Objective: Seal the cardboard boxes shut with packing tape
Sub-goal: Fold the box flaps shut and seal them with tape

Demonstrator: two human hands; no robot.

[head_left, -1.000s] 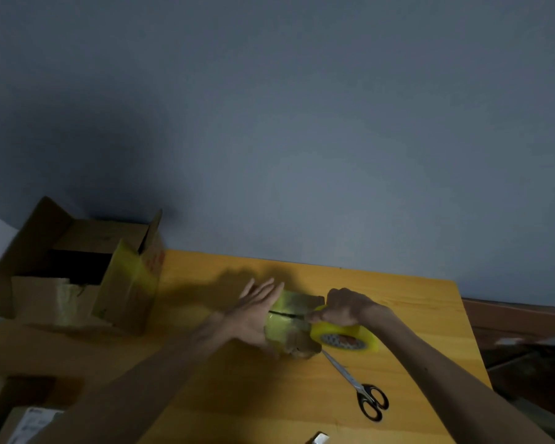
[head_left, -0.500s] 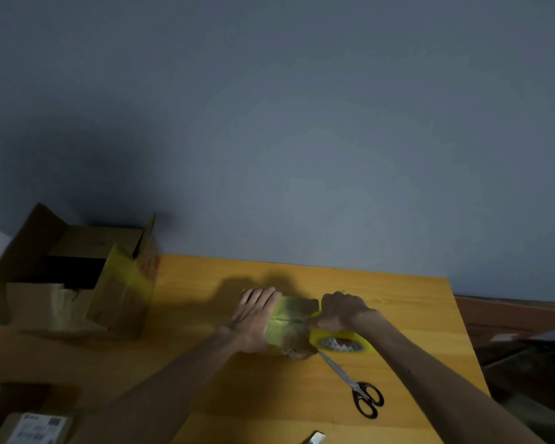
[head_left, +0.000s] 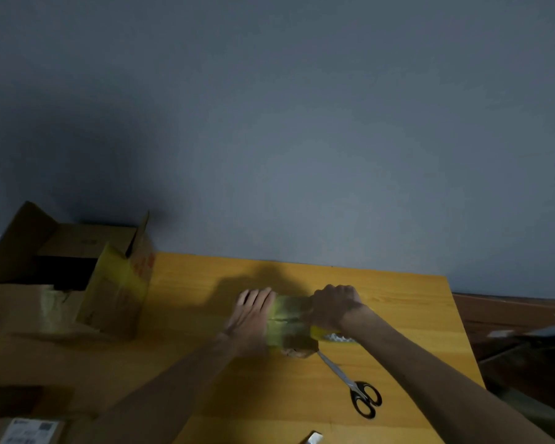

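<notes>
A small cardboard box point(head_left: 290, 328) wrapped in yellowish tape sits mid-table. My left hand point(head_left: 252, 310) lies flat against its left side, fingers together and pointing away from me. My right hand point(head_left: 332, 304) is curled in a fist over the box's right top. Under that wrist the yellow tape roll point(head_left: 332, 335) peeks out; whether the fingers grip the roll or the tape strip is hidden.
Black-handled scissors point(head_left: 354, 384) lie on the wooden table point(head_left: 398, 315) right of the box. A large open cardboard box point(head_left: 77, 283) stands at the back left. A labelled parcel point(head_left: 23, 431) sits at the near left corner. The table edge runs along the right.
My left hand went from spread fingers to lying flat and closed along the box's left side. My right hand slid further over the box top, covering more of the tape roll.
</notes>
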